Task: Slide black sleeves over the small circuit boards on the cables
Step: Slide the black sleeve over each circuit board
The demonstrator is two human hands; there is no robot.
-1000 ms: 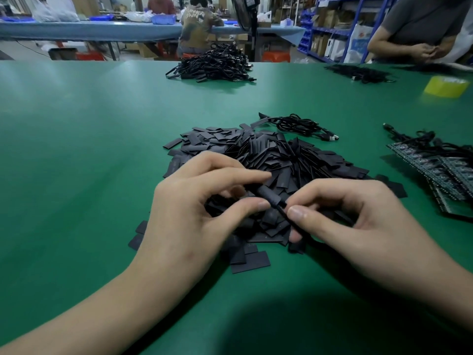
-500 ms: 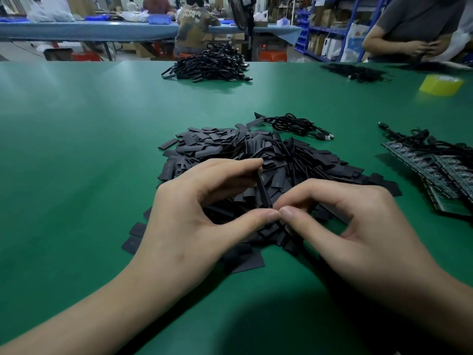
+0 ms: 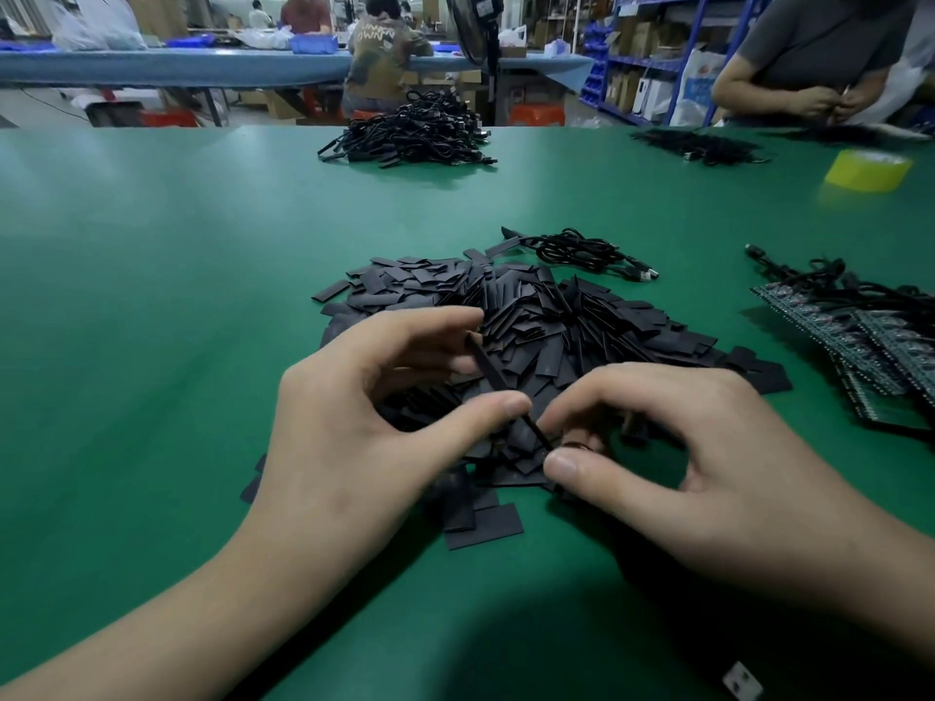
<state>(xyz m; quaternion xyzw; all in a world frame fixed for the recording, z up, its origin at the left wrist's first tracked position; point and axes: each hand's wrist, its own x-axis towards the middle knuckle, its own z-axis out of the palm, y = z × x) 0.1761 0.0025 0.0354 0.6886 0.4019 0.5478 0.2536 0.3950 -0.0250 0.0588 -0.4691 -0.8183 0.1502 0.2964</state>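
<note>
A heap of flat black sleeves lies in the middle of the green table. My left hand pinches one black sleeve between thumb and fingers, held on edge above the heap. My right hand pinches the lower end of that piece, where a small brown part shows by the thumb tip. Whether a circuit board sits inside the sleeve is hidden by my fingers. A coiled black cable lies behind the heap.
Strips of circuit boards with cables lie at the right. A pile of black cables sits at the table's far edge, another pile and a yellow tape roll at the far right. A person works there.
The sleeve in my left hand has turned from lying across to standing on edge. My right thumb has drawn back and down from my left thumb.
</note>
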